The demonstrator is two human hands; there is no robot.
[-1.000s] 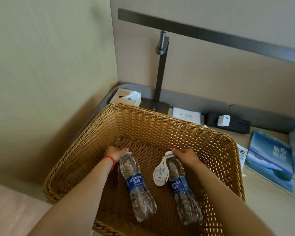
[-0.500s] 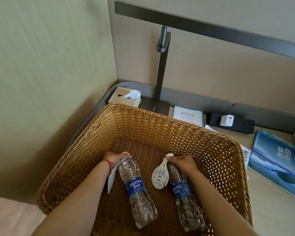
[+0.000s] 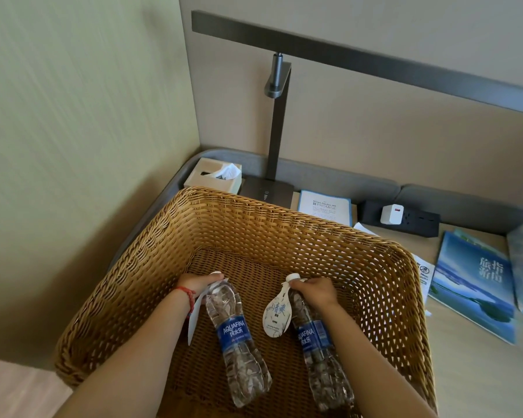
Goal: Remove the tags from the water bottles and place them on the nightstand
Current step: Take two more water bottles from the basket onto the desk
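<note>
- The room was a hotel corner: beige walls, a grey padded ledge along the far side, and a light wood nightstand (image 3: 480, 366) running off to the right.
- A big wicker basket (image 3: 254, 230) took up the middle of the shot, with both forearms reaching into it.
- On the far side sat a tissue box (image 3: 213, 176), the dark base of a desk lamp (image 3: 267, 190) with its thin post going up to a long bar, a card reading "Hilton Garden Inn PROMISE" (image 3: 325, 206), and a black power strip (image 3: 405, 220) with a white charger (image 3: 391, 214) plugged in.
- At the right lay a blue travel booklet (image 3: 471, 294) with Chinese characters on the cover.
- Both bottles lay in the basket with blue "AQUAFINA" labels.
- The left hand (image 3: 198, 283), red string bracelet on the wrist, had its grip round the neck of the left bottle (image 3: 237, 336); its white tag (image 3: 194, 324) hung edge-on by the wrist.
- The right hand (image 3: 314, 292) had its grip closed on the neck of the right bottle (image 3: 317, 345), whose teardrop tag (image 3: 277, 316) with blue calligraphy lay flat to its left.
</note>
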